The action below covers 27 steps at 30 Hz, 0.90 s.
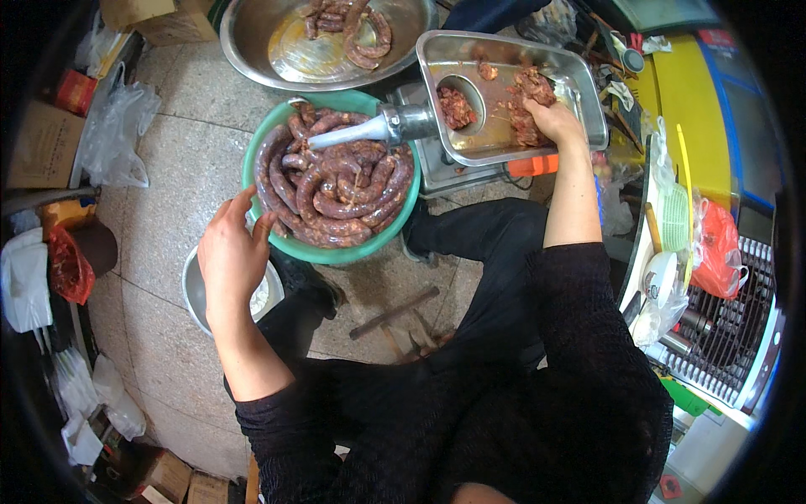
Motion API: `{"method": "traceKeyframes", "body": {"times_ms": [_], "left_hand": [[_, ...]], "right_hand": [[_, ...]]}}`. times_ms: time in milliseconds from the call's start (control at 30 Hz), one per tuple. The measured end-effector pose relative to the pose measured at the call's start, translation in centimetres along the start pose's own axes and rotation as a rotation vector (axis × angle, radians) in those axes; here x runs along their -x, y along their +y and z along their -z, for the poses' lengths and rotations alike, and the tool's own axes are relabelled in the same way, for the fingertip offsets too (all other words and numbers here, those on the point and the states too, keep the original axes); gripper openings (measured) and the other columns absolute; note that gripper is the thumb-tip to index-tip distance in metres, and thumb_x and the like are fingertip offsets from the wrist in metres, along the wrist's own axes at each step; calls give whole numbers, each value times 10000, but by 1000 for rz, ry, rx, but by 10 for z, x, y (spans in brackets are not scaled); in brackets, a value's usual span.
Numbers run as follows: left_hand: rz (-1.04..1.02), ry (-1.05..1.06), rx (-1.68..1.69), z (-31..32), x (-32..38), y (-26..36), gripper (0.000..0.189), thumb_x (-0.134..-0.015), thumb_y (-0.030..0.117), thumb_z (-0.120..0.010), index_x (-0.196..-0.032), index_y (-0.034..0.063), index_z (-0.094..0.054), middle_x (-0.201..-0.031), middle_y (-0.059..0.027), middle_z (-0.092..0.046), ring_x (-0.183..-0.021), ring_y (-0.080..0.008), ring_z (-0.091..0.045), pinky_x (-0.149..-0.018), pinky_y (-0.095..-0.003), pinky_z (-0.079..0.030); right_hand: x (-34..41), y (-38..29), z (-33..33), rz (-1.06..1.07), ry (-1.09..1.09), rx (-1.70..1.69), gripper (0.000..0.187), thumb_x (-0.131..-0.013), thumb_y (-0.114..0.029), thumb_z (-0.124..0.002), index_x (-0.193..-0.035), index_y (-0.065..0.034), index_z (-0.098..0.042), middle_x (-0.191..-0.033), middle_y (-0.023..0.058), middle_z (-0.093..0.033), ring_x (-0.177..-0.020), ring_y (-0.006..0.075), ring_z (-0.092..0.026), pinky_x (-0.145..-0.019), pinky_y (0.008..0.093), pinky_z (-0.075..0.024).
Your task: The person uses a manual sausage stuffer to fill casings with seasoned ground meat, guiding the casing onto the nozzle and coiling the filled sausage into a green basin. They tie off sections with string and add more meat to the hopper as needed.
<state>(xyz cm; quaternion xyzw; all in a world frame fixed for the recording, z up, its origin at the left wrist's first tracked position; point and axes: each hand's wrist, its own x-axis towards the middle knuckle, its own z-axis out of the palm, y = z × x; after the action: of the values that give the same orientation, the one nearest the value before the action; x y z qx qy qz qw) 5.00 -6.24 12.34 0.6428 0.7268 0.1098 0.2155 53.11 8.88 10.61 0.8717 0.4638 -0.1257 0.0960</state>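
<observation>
At the left rim of a green plastic basin [256, 140], my left hand [234, 242] has its fingers apart and holds nothing. Coiled raw sausages [340, 201] fill that basin. Over them reaches the white filling tube [348, 133] of a sausage stuffer, fixed to a metal outlet [415, 123]. My right hand [555, 121] is in the steel feed tray [463, 47] on top of the machine, its fingers around a clump of seasoned raw meat [535, 85], partly hidden. More chopped meat [454, 108] sits in the tray's round feed opening.
A wide steel bowl [242, 60] with a few sausages [371, 47] stands beyond the basin. Beside my left leg is a metal bowl [195, 286] with something white inside. Plastic bags [119, 132] and cardboard boxes [44, 145] line the left; a red bag [718, 249] lies at right.
</observation>
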Motion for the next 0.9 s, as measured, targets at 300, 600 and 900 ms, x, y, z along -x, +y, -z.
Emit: {"method": "traceKeyframes", "body": {"times_ms": [300, 600, 900], "left_hand": [[-10, -20, -8, -4, -3, 2, 429, -833, 287, -710, -1204, 90, -622, -1034, -155, -672, -933, -356, -655, -783, -440, -511], [-16, -22, -19, -2, 0, 2, 428, -835, 266, -709, -1214, 86, -621, -1039, -162, -674, -933, -342, -657, -787, -432, -512], [-7, 11, 51, -5, 5, -1, 442, -831, 244, -718, -1224, 70, -615, -1063, -176, -678, -923, -314, -676, -806, -415, -517]], "right_hand": [[38, -49, 11, 188, -97, -635, 448, -913, -384, -563, -1088, 16, -660, -770, 60, -679, -622, 131, -609, -599, 271, -461], [-28, -8, -20, -102, 165, -480, 876, -814, -557, -531, -1399, 78, -386, -1403, 283, -450, -1347, 358, -410, -1140, 374, -265], [-78, -2, -19, 65, 103, -577, 921, -752, -531, -683, -1369, 104, -429, -1382, 263, -482, -1301, 310, -465, -1073, 366, -351]]}}
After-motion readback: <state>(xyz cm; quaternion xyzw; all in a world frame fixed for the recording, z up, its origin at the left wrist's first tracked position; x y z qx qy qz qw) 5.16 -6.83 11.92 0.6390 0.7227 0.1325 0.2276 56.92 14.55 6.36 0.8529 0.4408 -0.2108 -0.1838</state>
